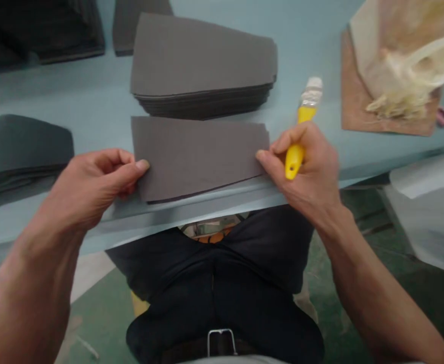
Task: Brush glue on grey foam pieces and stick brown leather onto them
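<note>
Between my hands is a dark grey flat sheet (203, 156), held near the table's front edge. My left hand (100, 179) pinches its left end, thumb on top. With thumb and forefinger my right hand (309, 167) grips the right end. That same hand also keeps a yellow-handled paintbrush (306, 112) tucked in it, its bristles coated white and pointing away from me. Just beyond the sheet lies a stack of similar grey sheets (203, 58). Another pile of grey sheets (25, 144) lies to the left of my left hand.
At the back left stand taller dark stacks (66, 30). On the right, a whitish container (369, 45) with dried, crusted glue-like residue sits on a brown board (353, 101). The table (104, 96) has a pale blue covering. My legs are under its front edge.
</note>
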Demonstrator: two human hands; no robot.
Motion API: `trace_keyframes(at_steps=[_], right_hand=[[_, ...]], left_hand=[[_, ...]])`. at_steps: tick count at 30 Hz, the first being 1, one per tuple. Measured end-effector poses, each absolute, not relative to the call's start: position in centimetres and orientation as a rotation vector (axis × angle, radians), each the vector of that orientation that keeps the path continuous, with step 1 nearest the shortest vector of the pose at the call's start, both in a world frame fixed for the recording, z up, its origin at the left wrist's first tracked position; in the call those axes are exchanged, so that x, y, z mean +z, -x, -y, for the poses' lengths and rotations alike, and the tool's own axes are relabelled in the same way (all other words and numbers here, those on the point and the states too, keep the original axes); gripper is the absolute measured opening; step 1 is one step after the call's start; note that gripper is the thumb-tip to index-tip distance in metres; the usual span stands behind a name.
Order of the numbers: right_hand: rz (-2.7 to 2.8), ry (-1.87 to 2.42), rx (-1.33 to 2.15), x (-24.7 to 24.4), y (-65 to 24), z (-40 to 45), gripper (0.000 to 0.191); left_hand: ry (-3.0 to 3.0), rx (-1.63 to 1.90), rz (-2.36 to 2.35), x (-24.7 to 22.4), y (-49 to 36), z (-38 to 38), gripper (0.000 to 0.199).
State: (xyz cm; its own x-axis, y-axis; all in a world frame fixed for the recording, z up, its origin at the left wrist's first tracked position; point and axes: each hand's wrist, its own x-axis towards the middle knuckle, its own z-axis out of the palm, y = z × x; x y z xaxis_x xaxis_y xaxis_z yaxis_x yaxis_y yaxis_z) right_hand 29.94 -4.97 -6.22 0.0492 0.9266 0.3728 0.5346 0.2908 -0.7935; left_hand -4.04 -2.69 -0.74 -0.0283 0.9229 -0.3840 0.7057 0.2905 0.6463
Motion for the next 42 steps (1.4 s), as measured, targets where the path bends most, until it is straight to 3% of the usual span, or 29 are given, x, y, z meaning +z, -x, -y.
trace_keyframes(at_steps=[8, 30, 42], right_hand=[[1.68, 1.303, 0.313, -5.3, -28.9, 5.3, 0.025], [1.544, 1.419, 0.37, -6.1, -29.1, 5.2, 0.03], [1.55, 1.468, 0.364, -6.0, -28.9, 5.2, 0.028]], left_hand=[[-1.366, 0.352, -1.724, -0.3, 4.6, 2.1, 0.04], [-1.539, 0.114, -1.709, -0.7, 5.6, 0.7, 0.051], [-1.602, -0.075, -1.84, 0.4, 3.5, 1.1, 0.032]])
